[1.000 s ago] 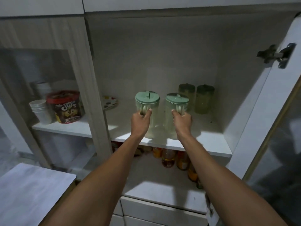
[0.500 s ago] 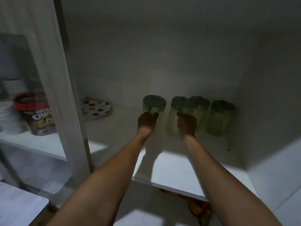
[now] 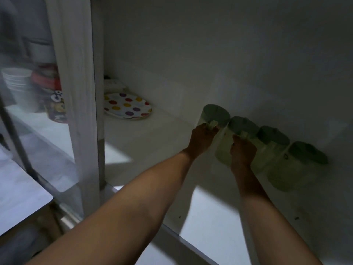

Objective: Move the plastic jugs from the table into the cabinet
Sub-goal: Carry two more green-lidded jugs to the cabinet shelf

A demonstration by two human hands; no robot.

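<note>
Each hand, left (image 3: 202, 138) and right (image 3: 243, 153), gripped an upright jug (image 3: 214, 116) handle at the shelf's (image 3: 152, 150) back edge, beyond the knuckles.

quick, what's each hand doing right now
Left hand: closed on the leftmost jug's handle.
Right hand: closed on the second jug's handle.

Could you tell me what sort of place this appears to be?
Most likely a home kitchen or pantry cupboard. A polka-dot plate lies on the white shelf, four green-lidded plastic jugs stand in a row at the back, and stacked white cups sit behind the glass door beside it.
</note>
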